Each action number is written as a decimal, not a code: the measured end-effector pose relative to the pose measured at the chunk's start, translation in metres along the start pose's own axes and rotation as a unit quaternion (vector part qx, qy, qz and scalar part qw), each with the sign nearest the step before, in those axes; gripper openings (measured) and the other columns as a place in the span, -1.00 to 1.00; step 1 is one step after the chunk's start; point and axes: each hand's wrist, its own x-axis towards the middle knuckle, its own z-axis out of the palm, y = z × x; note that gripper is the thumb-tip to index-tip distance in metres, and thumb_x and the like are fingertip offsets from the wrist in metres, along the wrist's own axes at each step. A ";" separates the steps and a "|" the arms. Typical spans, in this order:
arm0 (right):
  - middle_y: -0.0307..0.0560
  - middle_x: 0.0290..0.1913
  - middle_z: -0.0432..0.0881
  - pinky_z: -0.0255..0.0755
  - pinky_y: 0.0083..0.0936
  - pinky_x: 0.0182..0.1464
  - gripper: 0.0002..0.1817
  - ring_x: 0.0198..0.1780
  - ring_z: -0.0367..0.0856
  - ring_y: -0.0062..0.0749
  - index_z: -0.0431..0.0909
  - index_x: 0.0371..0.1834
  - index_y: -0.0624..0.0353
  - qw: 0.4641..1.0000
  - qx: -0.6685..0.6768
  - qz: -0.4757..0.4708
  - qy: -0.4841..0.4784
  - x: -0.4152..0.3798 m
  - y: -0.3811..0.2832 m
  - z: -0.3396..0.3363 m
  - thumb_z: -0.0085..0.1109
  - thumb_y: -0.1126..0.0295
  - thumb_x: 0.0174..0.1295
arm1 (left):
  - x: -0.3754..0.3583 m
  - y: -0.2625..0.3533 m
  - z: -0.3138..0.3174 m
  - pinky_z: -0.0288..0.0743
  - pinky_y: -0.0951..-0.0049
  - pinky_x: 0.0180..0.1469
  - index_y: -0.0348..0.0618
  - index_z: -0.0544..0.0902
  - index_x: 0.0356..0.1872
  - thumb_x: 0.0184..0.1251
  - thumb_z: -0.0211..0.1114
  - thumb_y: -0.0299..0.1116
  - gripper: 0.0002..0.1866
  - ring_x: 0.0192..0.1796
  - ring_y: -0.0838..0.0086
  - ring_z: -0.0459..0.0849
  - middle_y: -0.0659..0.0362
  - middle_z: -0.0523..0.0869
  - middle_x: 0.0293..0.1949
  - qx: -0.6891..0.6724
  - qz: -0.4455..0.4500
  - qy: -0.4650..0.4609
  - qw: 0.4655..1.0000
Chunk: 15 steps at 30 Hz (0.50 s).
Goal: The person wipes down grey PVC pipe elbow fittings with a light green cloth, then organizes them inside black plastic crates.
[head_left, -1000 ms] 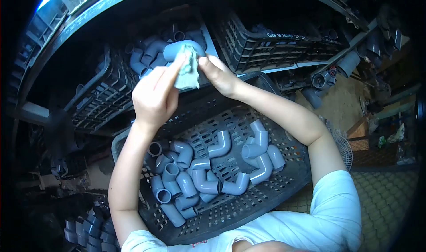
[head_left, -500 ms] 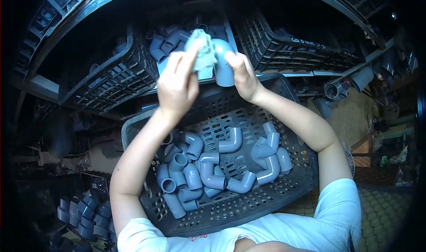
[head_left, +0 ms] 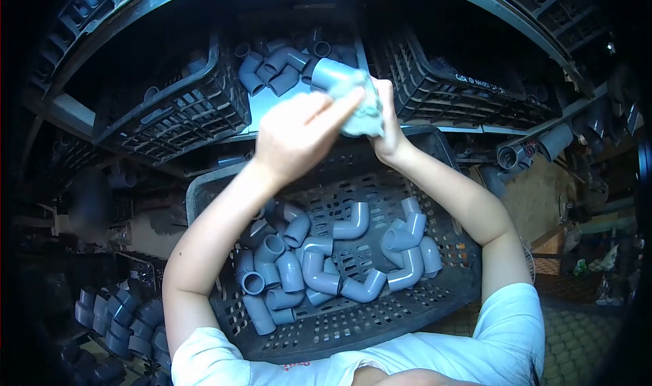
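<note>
Above the black crate, my left hand (head_left: pixel 295 133) is closed on a pale green cloth (head_left: pixel 367 114) and presses it against a grey pipe elbow (head_left: pixel 331 72). My right hand (head_left: pixel 388 122) grips that elbow from the right, its fingers partly hidden behind the cloth. One smooth end of the elbow points up and left; the rest is covered. Below my hands, the crate (head_left: pixel 224 328) holds several loose grey elbows (head_left: pixel 319 267), lying at mixed angles.
Ahead on a shelf lies a pile of grey elbows (head_left: pixel 278 67), between a left black crate (head_left: pixel 176 118) and a right black crate (head_left: pixel 448 87). More grey fittings (head_left: pixel 125 321) are heaped at lower left. Wider pipe pieces (head_left: pixel 513 155) lie at the right.
The elbow has turned, so its open end now points up-left rather than down. The cloth has moved right across it, with my left hand following.
</note>
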 end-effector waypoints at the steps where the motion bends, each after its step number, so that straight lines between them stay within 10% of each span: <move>1: -0.12 0.13 0.54 0.41 -0.41 0.27 -0.37 0.17 0.54 -0.52 0.36 0.28 0.07 0.995 0.073 0.067 -0.025 0.001 -0.007 0.000 -0.46 -0.19 0.53 | 0.002 -0.011 0.002 0.58 0.35 -0.28 -0.10 0.68 0.16 -0.09 0.25 -0.73 -0.36 -0.37 0.23 0.65 0.11 0.64 -0.38 0.006 0.001 0.035 0.999; 9: -0.10 -0.14 0.66 0.53 -0.43 0.01 -0.24 -0.09 0.67 -0.42 0.56 0.07 0.17 0.960 0.179 0.215 0.024 0.009 -0.012 -0.004 -0.10 -0.37 0.30 | -0.008 0.012 0.010 0.54 0.33 -0.36 -0.03 0.68 0.16 -0.07 0.26 -0.69 -0.36 -0.43 0.29 0.61 0.12 0.59 -0.42 -0.044 0.018 -0.034 0.998; 15: -0.11 0.10 0.62 0.41 -0.44 0.27 -0.29 0.17 0.58 -0.50 0.48 0.23 0.14 0.988 0.089 0.119 0.031 0.007 -0.014 0.005 -0.19 -0.29 0.46 | -0.002 -0.017 0.011 0.55 0.36 -0.40 -0.03 0.66 0.18 0.02 0.29 -0.62 -0.42 -0.44 0.30 0.63 0.16 0.60 -0.41 -0.019 -0.010 0.060 0.998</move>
